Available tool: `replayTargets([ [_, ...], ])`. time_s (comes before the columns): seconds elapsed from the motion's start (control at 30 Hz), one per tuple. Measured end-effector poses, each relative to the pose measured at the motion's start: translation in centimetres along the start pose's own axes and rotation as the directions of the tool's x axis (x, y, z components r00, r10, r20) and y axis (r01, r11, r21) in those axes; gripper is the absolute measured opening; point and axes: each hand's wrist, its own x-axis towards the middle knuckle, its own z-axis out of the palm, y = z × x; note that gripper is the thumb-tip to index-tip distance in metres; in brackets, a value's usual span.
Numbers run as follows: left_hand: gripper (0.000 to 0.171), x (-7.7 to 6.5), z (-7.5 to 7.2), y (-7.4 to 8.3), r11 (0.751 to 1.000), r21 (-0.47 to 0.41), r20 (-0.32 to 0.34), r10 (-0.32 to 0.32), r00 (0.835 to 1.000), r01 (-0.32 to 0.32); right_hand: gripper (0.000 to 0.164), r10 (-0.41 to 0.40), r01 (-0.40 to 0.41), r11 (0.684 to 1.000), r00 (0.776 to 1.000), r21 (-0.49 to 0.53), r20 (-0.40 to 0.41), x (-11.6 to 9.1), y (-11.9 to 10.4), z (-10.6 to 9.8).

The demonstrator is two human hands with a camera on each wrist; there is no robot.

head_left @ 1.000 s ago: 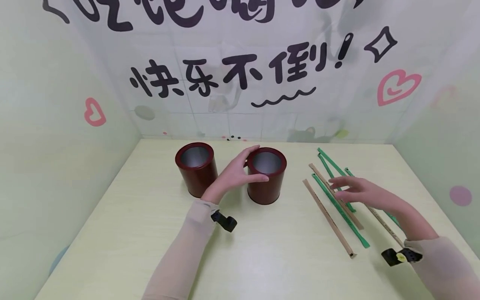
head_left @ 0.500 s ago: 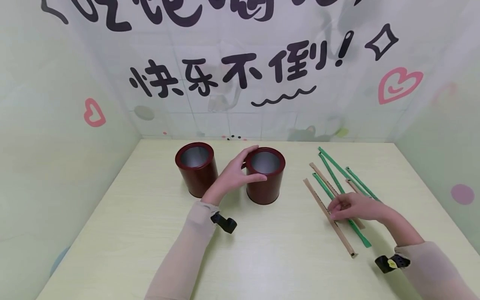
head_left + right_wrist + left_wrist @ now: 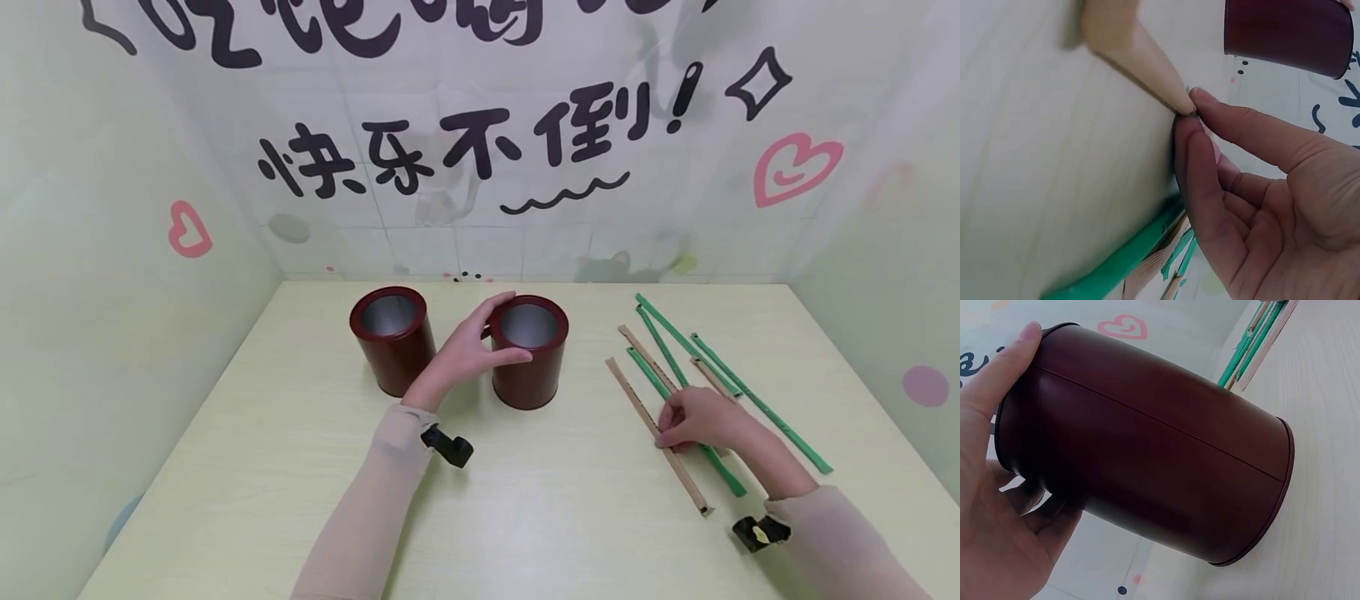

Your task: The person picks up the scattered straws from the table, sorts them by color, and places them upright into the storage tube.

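Observation:
Beside the middle of the table's back, a dark red can [image 3: 527, 379] with a grey inside stands upright, its mouth up. My left hand [image 3: 467, 348] grips it near the rim, thumb on the near side and fingers behind; the left wrist view shows its plain seamed side. At the right my right hand [image 3: 701, 418] pinches a long brown paper-wrapped straw [image 3: 633, 392] between thumb and index finger. In the right wrist view this brown straw [image 3: 1141, 65] appears against the table. Its lower end lies near the front of the group of straws.
A second dark red can [image 3: 397, 358] stands left of the first, behind my left forearm. Several green straws [image 3: 787, 429] and brown straws [image 3: 637, 343] lie crossed around and under my right hand. Printed walls enclose the table [image 3: 555, 517] at the back and sides.
My right hand has come down and left from hovering over the straws, and its thumb and index finger have closed on the outermost brown straw. My left hand stays on the can.

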Motion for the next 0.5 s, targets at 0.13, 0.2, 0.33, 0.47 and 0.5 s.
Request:
replayTargets([
  [0.13, 0.089, 0.0, -0.1, -0.1, 1.000, -0.002, 0.003, 0.001, 1.000, -0.001, 0.018, -0.001, 0.001, 1.000, 1.000, -0.009, 0.007, 0.0, -0.2, -0.1],
  [0.2, 0.090, 0.0, -0.1, -0.1, 1.000, -0.004, 0.005, 0.000, 1.000, 0.000, 0.017, -0.013, 0.013, 1.000, 1.000, -0.010, 0.015, 0.0, -0.1, -0.1],
  [0.33, 0.091, -0.1, -0.1, -0.1, 1.000, -0.004, 0.007, -0.004, 1.000, 0.004, 0.016, -0.041, 0.040, 0.998, 0.998, 0.040, 0.045, -0.1, 0.3, -0.4],
  [0.47, 0.091, -0.1, -0.1, -0.1, 1.000, 0.001, 0.008, -0.003, 1.000, 0.003, 0.017, -0.090, 0.074, 0.983, 0.992, 0.167, 0.092, 0.0, 0.9, -0.7],
  [0.5, 0.091, -0.1, -0.1, -0.1, 1.000, -0.001, 0.008, -0.002, 1.000, 0.002, 0.018, -0.108, 0.086, 0.976, 0.989, 0.202, 0.101, -0.1, 0.9, -0.9],
])
